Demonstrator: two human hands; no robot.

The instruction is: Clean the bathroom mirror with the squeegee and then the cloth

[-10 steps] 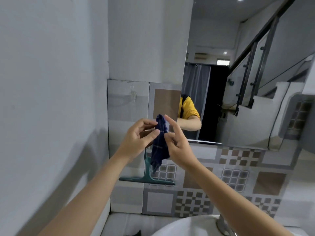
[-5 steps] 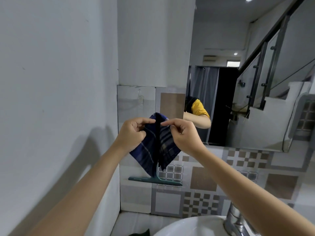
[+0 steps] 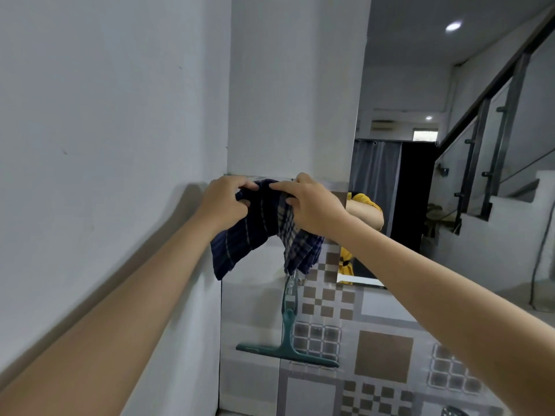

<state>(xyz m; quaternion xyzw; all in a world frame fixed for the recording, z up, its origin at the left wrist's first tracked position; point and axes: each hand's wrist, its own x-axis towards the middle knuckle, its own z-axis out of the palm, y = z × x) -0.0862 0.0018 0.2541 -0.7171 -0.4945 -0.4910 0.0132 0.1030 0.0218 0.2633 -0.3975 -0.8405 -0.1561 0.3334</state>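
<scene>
Both hands gripped the cloth (image 3: 264,223) at about ten o'clock from the squeegee (image 3: 286,346), which hung handle-up on the tiled wall (image 3: 384,355) below. The left hand (image 3: 223,202) had its fingers curled round one bunched top edge; the right hand (image 3: 312,205) pinched the other. The mirror (image 3: 420,181) stood at three o'clock. The cloth looked light, soft and limp, sagging between the hands, so it was probably best held bunched into a pad.

I see soft, even, fairly dim light. Ceiling spot (image 3: 453,26) glares in mirror (image 3: 450,175). Arm shadow falls on left wall (image 3: 105,115). Edges bend, wide-angle. Slight softness throughout.
</scene>
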